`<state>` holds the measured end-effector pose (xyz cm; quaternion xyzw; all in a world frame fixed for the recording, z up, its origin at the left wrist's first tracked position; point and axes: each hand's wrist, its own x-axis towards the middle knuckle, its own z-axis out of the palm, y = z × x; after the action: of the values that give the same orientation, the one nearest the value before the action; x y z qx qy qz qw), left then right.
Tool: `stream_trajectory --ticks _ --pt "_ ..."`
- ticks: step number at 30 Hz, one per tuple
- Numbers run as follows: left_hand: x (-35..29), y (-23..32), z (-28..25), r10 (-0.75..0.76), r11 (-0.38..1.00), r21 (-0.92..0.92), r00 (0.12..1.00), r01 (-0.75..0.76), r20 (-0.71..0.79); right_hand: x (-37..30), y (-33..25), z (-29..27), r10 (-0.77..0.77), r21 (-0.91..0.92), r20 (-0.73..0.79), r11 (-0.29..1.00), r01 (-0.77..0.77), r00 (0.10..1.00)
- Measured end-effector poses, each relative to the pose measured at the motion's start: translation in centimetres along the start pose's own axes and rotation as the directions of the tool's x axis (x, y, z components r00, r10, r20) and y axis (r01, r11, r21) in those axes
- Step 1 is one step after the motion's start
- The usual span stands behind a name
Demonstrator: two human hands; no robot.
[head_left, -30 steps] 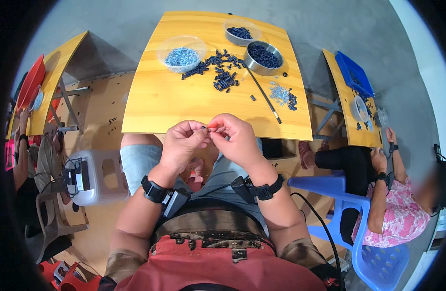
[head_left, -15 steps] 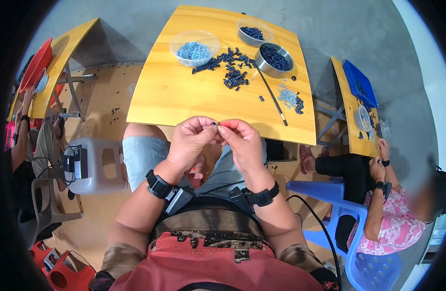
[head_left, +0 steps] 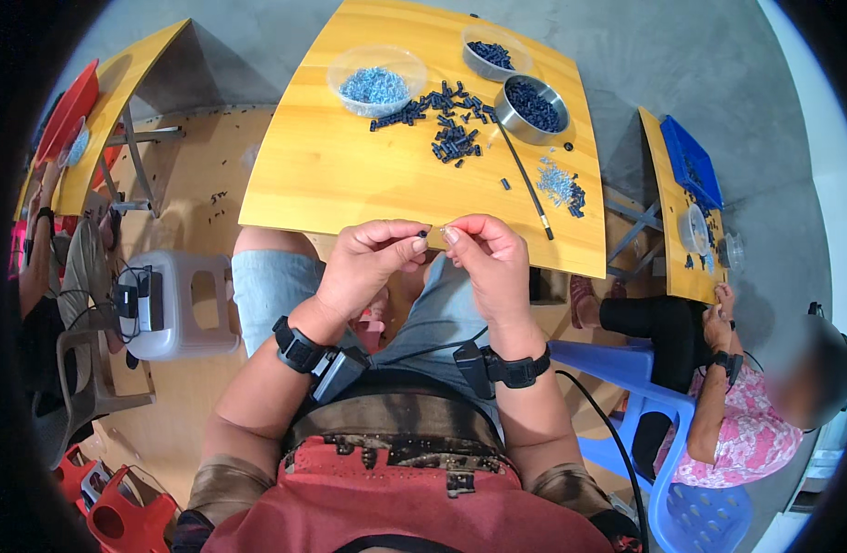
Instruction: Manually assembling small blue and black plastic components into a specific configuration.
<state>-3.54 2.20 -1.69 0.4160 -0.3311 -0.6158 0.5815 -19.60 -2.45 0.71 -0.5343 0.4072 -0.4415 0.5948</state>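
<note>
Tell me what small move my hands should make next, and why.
I'd probably bring your right hand slowly toward the dark piece pinched in your left hand. The hands face each other across a narrow gap, and the right one seems to pinch a small pale piece, too tiny to identify.

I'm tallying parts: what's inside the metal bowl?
The metal bowl holds a heap of small dark pieces. Whatever lies beneath the top layer is covered, as is the bowl's bottom.
</note>
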Motion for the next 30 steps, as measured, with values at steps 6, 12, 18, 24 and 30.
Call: stream_trajectory --ticks 6,12,18,24,30 --pt "0.1 0.3 -0.1 -0.037 0.999 0.008 0.998 0.037 0.058 0.2 0.1 -0.2 -0.191 -0.26 0.064 0.944 0.201 0.979" --pt "-0.1 0.6 -0.2 -0.113 0.993 0.025 0.988 0.111 0.103 0.4 -1.2 0.1 -0.24 -0.38 0.169 0.879 0.288 0.956" --pt "-0.2 0.6 -0.6 -0.121 0.99 0.081 0.985 0.111 0.121 0.9 -3.2 0.0 -0.188 -0.564 0.336 0.744 0.357 0.923" --pt "-0.2 0.5 -0.7 -0.203 0.979 0.026 0.968 0.201 0.149 2.0 -4.4 -0.4 -0.156 -0.607 0.509 0.631 0.482 0.846" --pt "-0.1 0.4 -1.0 -0.262 0.961 -0.043 0.951 0.273 0.165 2.4 -5.1 -0.1 -0.07 -0.625 0.531 0.641 0.445 0.845"
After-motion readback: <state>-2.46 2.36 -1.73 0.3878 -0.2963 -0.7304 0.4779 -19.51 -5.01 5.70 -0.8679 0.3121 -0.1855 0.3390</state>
